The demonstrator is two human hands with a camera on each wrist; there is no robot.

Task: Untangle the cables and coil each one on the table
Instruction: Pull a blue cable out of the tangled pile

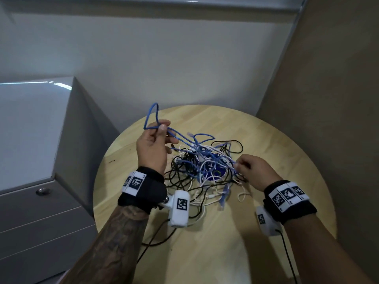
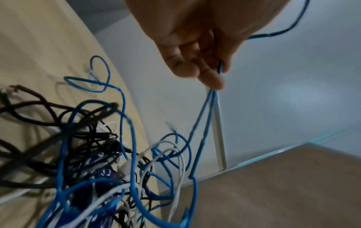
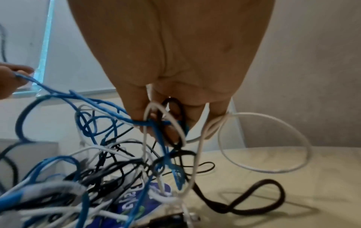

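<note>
A tangle of blue, black and white cables (image 1: 202,167) lies in the middle of the round wooden table (image 1: 276,140). My left hand (image 1: 155,138) is raised above the table's left side and pinches a loop of the blue cable (image 1: 151,115) between thumb and fingers; in the left wrist view two blue strands (image 2: 205,115) run down from the fingertips (image 2: 213,80) into the pile. At the pile's right edge my right hand (image 1: 249,167) grips a bunch of strands. In the right wrist view its fingers (image 3: 140,114) curl round blue, black and white cables (image 3: 166,123).
A grey cabinet (image 1: 41,140) stands left of the table, close to its edge. White walls meet behind the table and a brown wall (image 1: 328,99) runs along the right. A blue printed item (image 3: 136,205) lies under the tangle. Black cords trail from the wrist cameras.
</note>
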